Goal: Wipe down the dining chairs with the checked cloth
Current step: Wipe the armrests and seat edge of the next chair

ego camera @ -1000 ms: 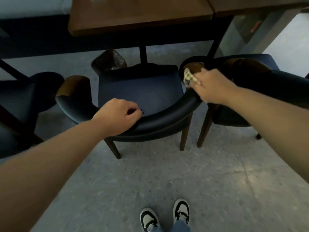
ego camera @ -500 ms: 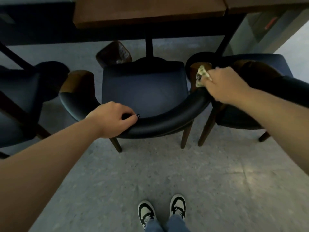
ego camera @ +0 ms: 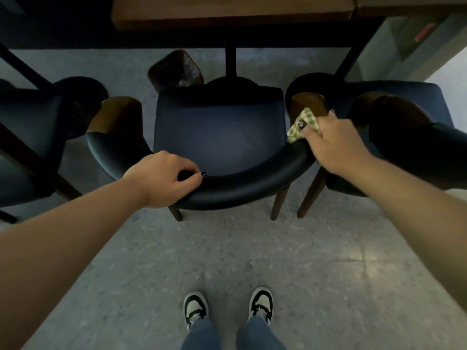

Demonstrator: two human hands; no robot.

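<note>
Three dark chairs stand at the wooden tabletop: the middle chair, a left chair and a right chair. One checked cloth, green and cream, lies on the middle chair's right armrest, pinched in the right hand. The left hand has its fingers curled over the backrest. Two black-and-white shoes stand on the floor. No writing can be read.

A grey speckled floor runs under a brown wooden table along the top edge, carried on dark metal legs. A brown bin stands on the floor beneath the table. A pale patch of light lies on the floor at right.
</note>
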